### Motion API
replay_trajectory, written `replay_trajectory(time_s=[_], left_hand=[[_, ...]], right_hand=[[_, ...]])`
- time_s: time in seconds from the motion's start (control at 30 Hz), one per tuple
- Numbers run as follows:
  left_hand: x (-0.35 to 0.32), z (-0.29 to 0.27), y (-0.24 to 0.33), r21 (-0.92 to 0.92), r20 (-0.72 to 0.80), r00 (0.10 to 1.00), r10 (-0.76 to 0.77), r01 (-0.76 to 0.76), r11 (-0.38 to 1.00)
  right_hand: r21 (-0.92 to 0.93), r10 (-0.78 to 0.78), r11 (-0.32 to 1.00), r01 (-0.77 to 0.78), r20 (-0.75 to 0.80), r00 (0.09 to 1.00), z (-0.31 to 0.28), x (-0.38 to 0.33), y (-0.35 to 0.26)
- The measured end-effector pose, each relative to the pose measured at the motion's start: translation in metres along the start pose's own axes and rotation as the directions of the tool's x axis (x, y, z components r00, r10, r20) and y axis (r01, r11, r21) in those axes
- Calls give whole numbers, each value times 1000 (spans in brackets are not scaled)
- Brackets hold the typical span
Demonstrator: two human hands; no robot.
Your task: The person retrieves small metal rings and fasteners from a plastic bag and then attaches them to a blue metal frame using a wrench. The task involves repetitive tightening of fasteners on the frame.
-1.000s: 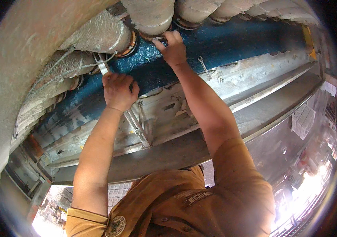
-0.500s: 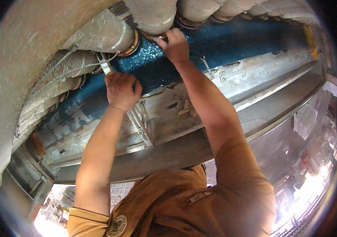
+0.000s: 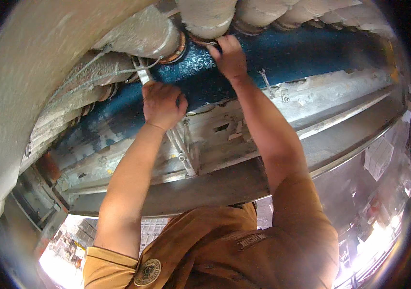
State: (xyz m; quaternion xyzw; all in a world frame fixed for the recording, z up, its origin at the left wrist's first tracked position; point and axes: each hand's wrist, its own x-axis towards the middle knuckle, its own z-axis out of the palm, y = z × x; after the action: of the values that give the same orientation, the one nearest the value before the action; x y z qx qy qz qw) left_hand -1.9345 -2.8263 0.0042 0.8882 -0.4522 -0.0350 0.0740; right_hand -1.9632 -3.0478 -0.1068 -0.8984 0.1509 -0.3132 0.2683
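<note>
Overhead ran grey lagged pipes above a blue panel (image 3: 282, 58). We had our left hand (image 3: 163, 103) closed round a small metal tool (image 3: 143, 74), its shaft pointing up toward the pipe joint (image 3: 179, 48); our right hand (image 3: 229, 55) pressed fingers beside that joint, nearer.

A single head-worn fisheye view looks up, close under a blue machine body (image 3: 282, 58) and wrapped grey pipes (image 3: 143, 33). Both forearms rise from the lower edge; straight edges bend near the rim.
</note>
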Motion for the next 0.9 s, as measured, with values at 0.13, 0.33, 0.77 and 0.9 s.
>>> replay_trajectory(time_s=[0.13,0.33,0.77,0.9], left_hand=[[0,0,-1,-11,9,1000,-11,11,1000],[1,2,-2,-9,71,997,-26,26,1000],[1,4,-2,-20,9,1000,0,0,1000],[0,9,-1,23,1,1000,6,-6,1000]], right_hand=[[-42,-167,985,168,22,986,-12,14,-1],[-27,28,999,-28,-5,1000,-2,10,2],[8,108,994,-108,31,994,-4,3,-7],[-8,118,993,-117,6,993,-6,0,-4]])
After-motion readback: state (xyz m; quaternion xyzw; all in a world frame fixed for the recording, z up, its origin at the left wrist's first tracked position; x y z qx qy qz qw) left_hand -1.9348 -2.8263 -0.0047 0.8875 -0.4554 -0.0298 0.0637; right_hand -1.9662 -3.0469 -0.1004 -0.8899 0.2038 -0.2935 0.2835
